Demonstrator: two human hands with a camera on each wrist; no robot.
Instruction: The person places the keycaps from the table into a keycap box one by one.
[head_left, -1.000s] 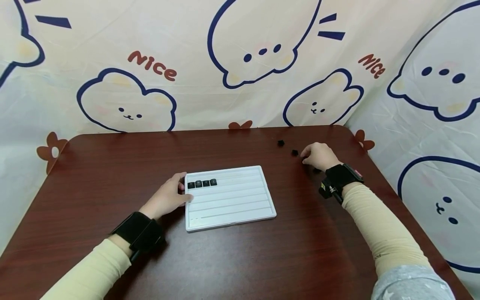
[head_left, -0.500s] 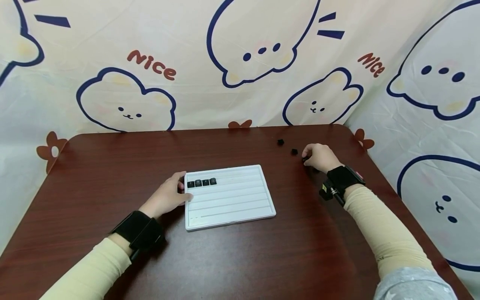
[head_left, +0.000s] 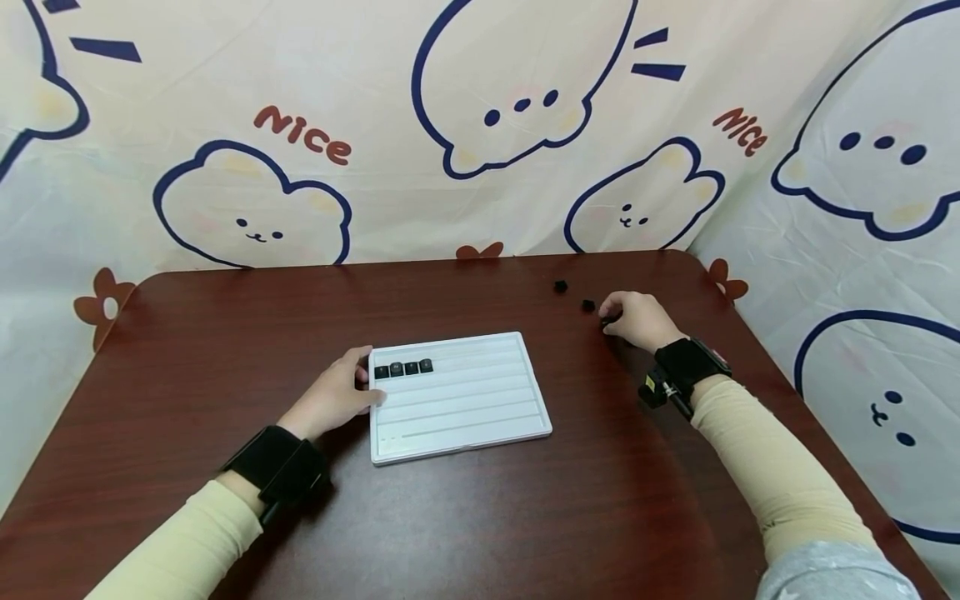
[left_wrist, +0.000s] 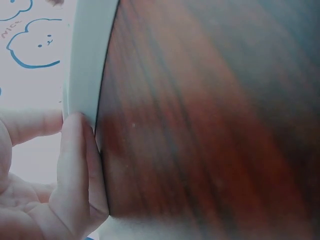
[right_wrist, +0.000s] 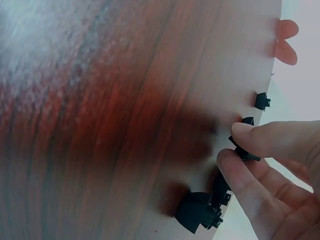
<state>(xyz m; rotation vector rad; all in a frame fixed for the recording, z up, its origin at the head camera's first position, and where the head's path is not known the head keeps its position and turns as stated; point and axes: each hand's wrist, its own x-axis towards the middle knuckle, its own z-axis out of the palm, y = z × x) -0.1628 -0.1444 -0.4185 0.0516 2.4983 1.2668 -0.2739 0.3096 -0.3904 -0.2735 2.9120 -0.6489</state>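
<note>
Left hand [head_left: 327, 398] grips white tray [head_left: 463, 400] bearing 4 black keycaps [head_left: 411, 367]; right hand [head_left: 640, 320] pinches separate keycap [right_wrist: 243, 151].

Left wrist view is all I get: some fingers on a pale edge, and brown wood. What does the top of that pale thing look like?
Observer: It's a flat white tray with raised lines running across it.
Visitor: Anything on it?
Observer: Yes, four small black pieces in a row near its far left corner.
Visitor: And what's the other hand up to?
Observer: The right hand pinches another black piece between thumb and finger.
</note>
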